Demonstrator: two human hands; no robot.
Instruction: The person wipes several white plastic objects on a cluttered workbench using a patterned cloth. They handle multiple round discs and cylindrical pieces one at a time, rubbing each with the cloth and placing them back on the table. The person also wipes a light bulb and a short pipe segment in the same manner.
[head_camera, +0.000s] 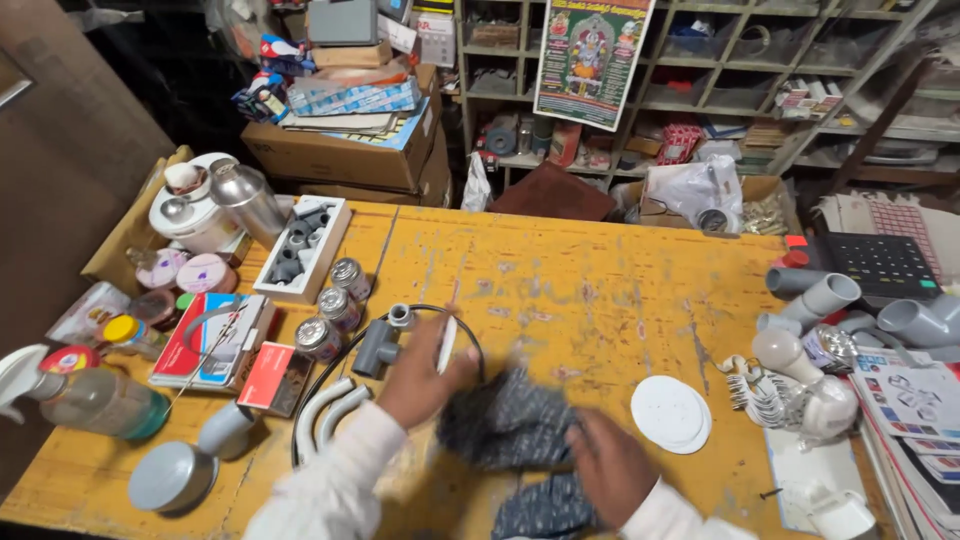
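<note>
A: Cloth, dark with small light dots, is what I see under my hands. It lies on the yellow table, near the front edge, a little to the right of the middle.

B: What do the hands do with it?

A: My left hand rests at the left edge of the cloth. Between its fingers I see a thin white stick, maybe a pen, pointing away from me. The fingers look curled around it, but the picture is blurred there, so I cannot tell how firmly. My right hand lies on the right part of the cloth, palm down, fingers bent over the fabric. If it pinches the cloth or only presses on it, I cannot tell.

B: What is close to the cloth?

A: Just beside my left hand there is a grey pipe tee, and a black cable makes a loop around it and passes behind the cloth. Two white pipe bends lie near my left sleeve. Three small tins stand in a slanted row further left, next to a white box with grey fittings inside. On the right of the cloth is a stack of white round discs, not touching it. Further right I see a white bulb and some grey pipe pieces at the table edge.

B: And far left?

A: A spray bottle lies there, and a grey round lid is near the front corner.
</note>
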